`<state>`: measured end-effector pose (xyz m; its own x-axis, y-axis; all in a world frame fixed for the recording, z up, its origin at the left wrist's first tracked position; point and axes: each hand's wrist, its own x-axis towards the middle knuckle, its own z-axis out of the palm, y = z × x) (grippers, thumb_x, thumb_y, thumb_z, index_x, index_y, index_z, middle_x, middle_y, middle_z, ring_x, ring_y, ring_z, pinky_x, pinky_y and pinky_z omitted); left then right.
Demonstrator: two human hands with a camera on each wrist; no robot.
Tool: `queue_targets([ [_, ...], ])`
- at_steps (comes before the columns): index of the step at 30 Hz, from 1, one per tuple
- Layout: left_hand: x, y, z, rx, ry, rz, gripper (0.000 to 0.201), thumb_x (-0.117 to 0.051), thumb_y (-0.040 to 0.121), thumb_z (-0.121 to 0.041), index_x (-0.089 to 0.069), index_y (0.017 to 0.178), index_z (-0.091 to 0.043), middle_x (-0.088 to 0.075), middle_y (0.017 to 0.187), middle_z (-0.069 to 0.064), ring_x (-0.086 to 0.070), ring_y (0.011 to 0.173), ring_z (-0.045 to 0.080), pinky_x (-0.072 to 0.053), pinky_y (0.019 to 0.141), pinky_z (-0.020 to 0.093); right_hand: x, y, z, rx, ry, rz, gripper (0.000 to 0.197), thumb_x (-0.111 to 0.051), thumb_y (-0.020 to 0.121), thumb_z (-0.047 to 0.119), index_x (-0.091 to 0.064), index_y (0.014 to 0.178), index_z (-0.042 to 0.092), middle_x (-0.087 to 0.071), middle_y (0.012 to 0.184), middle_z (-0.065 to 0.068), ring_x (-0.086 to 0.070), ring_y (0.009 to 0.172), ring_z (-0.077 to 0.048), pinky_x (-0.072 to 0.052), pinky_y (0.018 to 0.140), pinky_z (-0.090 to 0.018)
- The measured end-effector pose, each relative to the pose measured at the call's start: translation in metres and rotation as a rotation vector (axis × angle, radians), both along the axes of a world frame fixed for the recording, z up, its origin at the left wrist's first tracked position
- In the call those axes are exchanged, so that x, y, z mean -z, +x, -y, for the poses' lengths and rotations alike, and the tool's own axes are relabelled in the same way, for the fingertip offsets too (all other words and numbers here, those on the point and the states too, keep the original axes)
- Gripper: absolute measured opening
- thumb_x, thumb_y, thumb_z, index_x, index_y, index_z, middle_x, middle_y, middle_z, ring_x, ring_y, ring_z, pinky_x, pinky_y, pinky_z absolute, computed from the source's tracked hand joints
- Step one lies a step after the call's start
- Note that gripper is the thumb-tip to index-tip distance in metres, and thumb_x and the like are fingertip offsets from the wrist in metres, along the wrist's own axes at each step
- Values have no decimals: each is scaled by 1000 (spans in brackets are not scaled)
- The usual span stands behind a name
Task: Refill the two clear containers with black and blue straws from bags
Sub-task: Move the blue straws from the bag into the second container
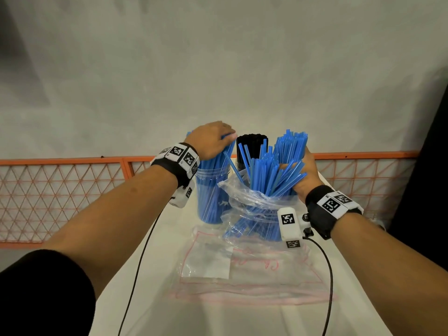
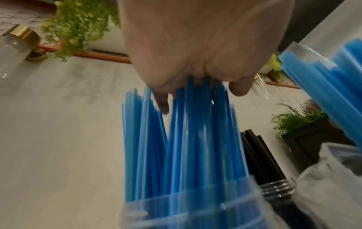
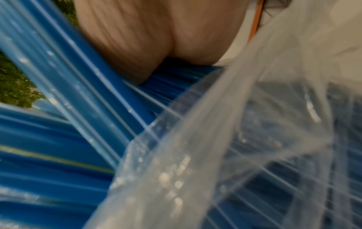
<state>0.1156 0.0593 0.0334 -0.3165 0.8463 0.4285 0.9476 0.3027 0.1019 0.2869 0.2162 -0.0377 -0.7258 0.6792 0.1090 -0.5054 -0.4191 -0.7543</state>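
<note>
White tabletop (image 1: 150,299), clear plastic container (image 1: 211,190) of thin blue straws (image 1: 213,166) near far edge, left fingers (image 1: 226,135) flat on tips, right fingers (image 1: 306,157) gripping loose blue straw bundle (image 1: 291,146)

White-covered table (image 1: 157,311), orange lattice railing (image 1: 60,190) beyond its far edge, pale grey wall (image 1: 218,69) behind, leafy green plants (image 2: 78,26), gold-capped frosted jar (image 2: 15,45), dark planter (image 2: 299,142).
</note>
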Motion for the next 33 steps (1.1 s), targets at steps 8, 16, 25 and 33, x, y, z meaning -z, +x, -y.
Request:
queue_targets([
  [8,15,31,39,-32,492,169,23,-46,85,-26,-58,68,-14,-55,58,-1,-50,53,17,-43,55,29,0,-2,-1,-31,-76,-29,37,-41,100,38,-47,69,18,-57,57,2,-59,53,-16,-54,60,-25],
  [16,47,53,34,154,119,576,88,-67,78,-60,-29,151,-29,-55,128,-8,-58,113,10,-46,97,28,-1,0,1,6,12,-44,37,-46,97,28,-57,63,21,-56,57,4,-58,49,-14,-50,61,-28],
  [25,66,75,-10,303,305,948,77,-81,79,-19,-38,142,-22,-62,130,0,-64,115,14,-49,105,37,-8,5,10,-26,21,-19,40,-37,102,40,-61,81,15,-68,66,-2,-68,57,-16,-57,53,-27],
  [33,65,77,-28,270,388,927,23,-70,91,-25,-66,106,-9,-76,95,-3,-72,89,8,-58,87,29,-2,8,4,49,123,52,31,-33,105,25,-56,118,7,-66,90,0,-66,74,-12,-56,57,-20],
])
